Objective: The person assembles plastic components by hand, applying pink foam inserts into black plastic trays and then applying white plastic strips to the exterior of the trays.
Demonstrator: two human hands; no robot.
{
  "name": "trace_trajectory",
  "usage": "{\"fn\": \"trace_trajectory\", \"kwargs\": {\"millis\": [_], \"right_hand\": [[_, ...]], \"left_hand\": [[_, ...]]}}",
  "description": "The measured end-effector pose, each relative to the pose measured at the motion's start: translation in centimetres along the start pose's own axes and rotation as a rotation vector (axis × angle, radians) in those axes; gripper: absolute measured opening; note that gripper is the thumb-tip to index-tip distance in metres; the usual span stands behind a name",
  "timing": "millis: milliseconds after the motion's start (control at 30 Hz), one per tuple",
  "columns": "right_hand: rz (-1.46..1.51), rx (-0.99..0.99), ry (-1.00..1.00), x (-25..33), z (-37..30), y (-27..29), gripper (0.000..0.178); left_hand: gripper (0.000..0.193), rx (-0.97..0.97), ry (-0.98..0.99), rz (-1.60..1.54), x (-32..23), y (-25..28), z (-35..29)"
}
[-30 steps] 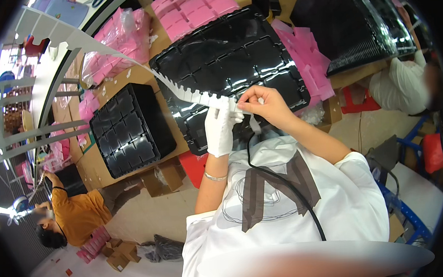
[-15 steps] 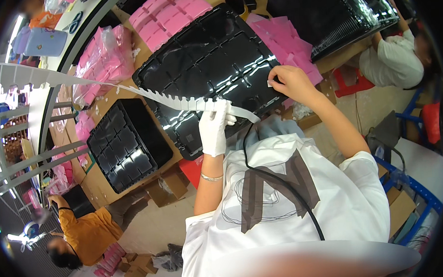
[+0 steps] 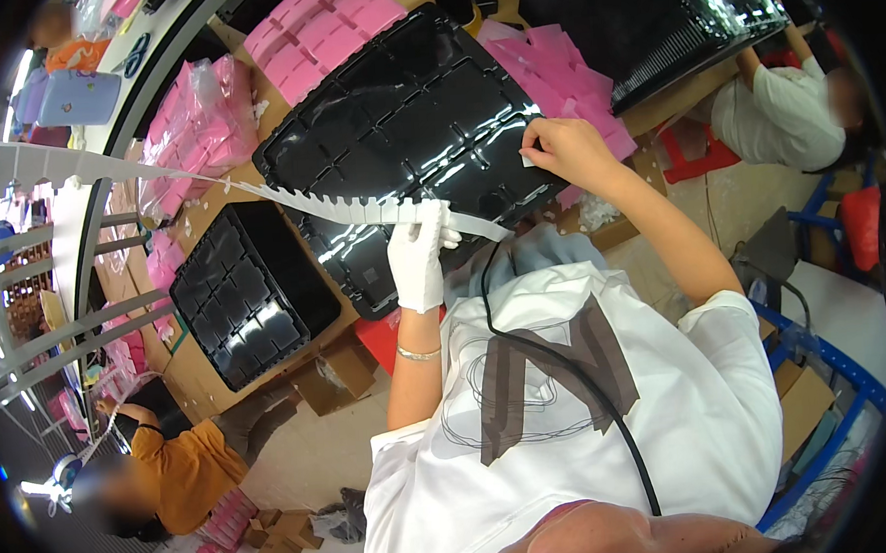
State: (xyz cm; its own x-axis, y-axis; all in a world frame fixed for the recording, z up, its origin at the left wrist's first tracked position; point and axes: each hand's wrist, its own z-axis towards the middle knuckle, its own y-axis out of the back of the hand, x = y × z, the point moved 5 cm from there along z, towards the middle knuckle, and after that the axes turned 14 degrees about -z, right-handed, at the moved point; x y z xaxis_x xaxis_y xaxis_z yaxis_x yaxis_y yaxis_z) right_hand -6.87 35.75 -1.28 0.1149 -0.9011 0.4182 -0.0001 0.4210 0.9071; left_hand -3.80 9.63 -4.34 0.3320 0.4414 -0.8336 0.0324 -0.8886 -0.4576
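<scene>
My left hand, in a white glove, is closed on a long white strip with a row of tabs along one edge. From that hand the strip runs off to the far left, with a short tail bending right. Beneath it lies a large glossy black plastic panel with raised ribs and cross-shaped marks. Bare, my right hand pinches a small white piece between thumb and fingertips. It is at the panel's right edge; whether it touches the panel, I cannot tell.
A smaller black ribbed box stands at left on the wooden table. Pink sheets and a bagged pink bundle lie around. Another large black box is far right. Co-workers sit at left in orange and at right in white.
The whole view has shifted slightly, and both my hands keep nearly the same places over the panel. At left, the co-worker in orange has shifted, and a pale strip now shows near their hand.
</scene>
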Motion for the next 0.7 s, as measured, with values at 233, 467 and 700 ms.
{"fn": "trace_trajectory", "kwargs": {"millis": [233,467,700], "right_hand": [[0.163,-0.026,0.319,-1.4,-2.7,-0.2,0.013],[0.932,0.027,-0.954,-21.6,-16.5,-10.0,0.014],[1.087,-0.238,-1.509,-44.9,-29.2,-26.7,0.03]], "left_hand": [[0.022,-0.029,-0.026,0.07,-0.4,-0.2,-0.6],[0.015,-0.032,-0.2,0.521,-0.3,1.2,-4.4],[0.015,0.101,-0.301,0.868,-2.3,-2.4,-6.2]]}}
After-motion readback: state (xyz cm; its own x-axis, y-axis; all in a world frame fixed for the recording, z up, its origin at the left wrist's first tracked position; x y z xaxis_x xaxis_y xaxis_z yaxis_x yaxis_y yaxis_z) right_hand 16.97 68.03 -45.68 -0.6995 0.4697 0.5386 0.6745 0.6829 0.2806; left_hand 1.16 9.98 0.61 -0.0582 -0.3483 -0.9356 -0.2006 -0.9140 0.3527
